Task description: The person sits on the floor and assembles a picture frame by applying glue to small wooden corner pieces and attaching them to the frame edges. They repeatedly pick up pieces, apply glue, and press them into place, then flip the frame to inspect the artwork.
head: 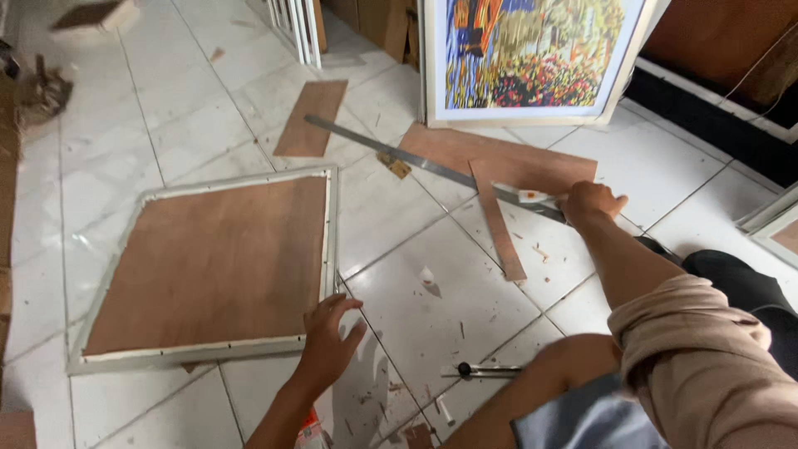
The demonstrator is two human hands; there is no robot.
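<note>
Left hand [328,337] rests spread at the face-down frame's [208,266] near corner on the floor [432,291]; right hand [592,202] seemingly grips a cutter [532,196] beside the metal ruler [416,162].

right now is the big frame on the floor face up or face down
Face down: the frame lies flat, its brown backing board up, left hand at its corner.

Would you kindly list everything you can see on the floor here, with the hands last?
framed panel: one, white frame, brown plywood back up, left on floor tiles
metal ruler: one, grey, long, lying across the plywood sheet
plywood sheet: one, brown, below the painting
plywood strip: one, brown, narrow, crossing the ruler
plywood offcut: one, brown, upper centre
framed painting: one, multicoloured, white frame, leaning at top
utility knife: one, white, in right hand
small tool: one, black and silver, near the knee
left hand: on the framed panel's corner
right hand: gripping the knife
</note>
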